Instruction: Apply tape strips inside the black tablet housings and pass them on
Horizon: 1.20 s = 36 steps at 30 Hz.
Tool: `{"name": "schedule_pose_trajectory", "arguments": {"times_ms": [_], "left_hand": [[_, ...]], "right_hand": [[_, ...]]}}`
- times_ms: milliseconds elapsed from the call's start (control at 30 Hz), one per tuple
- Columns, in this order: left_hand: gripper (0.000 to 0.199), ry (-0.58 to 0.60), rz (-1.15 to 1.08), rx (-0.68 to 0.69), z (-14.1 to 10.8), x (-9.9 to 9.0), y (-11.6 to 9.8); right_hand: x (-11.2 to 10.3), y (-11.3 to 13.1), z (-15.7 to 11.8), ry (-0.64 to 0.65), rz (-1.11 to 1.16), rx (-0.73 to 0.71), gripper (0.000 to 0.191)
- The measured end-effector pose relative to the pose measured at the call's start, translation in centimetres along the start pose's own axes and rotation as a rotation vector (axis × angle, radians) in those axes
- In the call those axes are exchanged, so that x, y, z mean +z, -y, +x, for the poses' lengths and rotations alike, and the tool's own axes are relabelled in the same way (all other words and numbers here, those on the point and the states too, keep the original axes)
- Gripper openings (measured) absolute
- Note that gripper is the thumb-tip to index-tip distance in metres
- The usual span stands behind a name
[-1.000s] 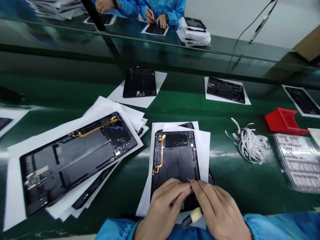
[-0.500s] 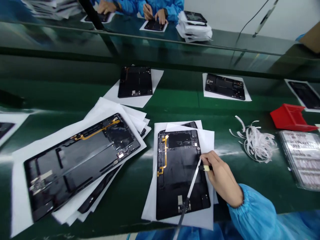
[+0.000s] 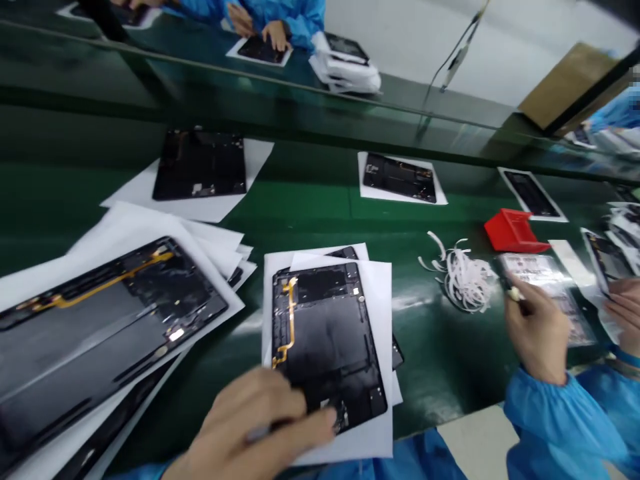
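A tablet housing (image 3: 330, 327) without its screen lies on white sheets (image 3: 370, 440) in front of me, an orange flex cable (image 3: 291, 320) along its left side. My left hand (image 3: 255, 427), blurred, reaches over its lower edge with fingers curled; a greyish slim thing shows between them, too smeared to name. My right hand (image 3: 537, 323) is away to the right, fingers pinched on a small dark tool with a cream band (image 3: 515, 293). Its fingertips are beside a tangle of white peeled strips (image 3: 467, 277) and over the edge of a clear plastic tray (image 3: 537, 270).
At left, a larger-looking tablet housing (image 3: 115, 320) tops a stack with paper sheets. More housings (image 3: 203, 167) (image 3: 400, 178) lie further back. A red bin (image 3: 515, 230) stands behind the tray. A co-worker's hand (image 3: 625, 310) is at far right; another person's hands (image 3: 273, 37) work across the bench.
My right hand has moved from the tablet housing rightward to the strip pile; the white strip it held no longer shows. My left hand has come into view. The view has swung right.
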State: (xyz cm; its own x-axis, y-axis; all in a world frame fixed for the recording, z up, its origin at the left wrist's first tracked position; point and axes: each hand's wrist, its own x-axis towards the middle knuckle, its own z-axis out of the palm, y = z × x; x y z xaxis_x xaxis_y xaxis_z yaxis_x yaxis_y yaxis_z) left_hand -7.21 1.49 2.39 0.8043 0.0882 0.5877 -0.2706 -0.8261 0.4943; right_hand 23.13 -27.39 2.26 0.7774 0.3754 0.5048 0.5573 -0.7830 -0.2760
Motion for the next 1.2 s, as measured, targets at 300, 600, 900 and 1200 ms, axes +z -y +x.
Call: {"name": "schedule_pose_trajectory", "arguments": {"times_ms": [300, 600, 900, 1200], "left_hand": [[0.013, -0.133, -0.233, -0.224, 4.8, 3.9, 5.6], [0.038, -0.122, 0.008, -0.393, -0.7, 3.8, 0.9], [0.054, 0.228, 0.317, -0.274, -7.3, 6.7, -3.7], [0.038, 0.237, 0.311, -0.305, -7.4, 6.6, -3.6]], "right_hand": [[3.1, 16.7, -3.3, 0.893, 0.846, -0.196, 0.031], [7.5, 18.7, -2.5, 0.952, 1.032, -0.035, 0.009], [8.6, 18.6, -2.4, 0.938, 0.992, -0.061, 0.007], [9.5, 18.5, -2.8, 0.894, 0.956, -0.152, 0.006]]}}
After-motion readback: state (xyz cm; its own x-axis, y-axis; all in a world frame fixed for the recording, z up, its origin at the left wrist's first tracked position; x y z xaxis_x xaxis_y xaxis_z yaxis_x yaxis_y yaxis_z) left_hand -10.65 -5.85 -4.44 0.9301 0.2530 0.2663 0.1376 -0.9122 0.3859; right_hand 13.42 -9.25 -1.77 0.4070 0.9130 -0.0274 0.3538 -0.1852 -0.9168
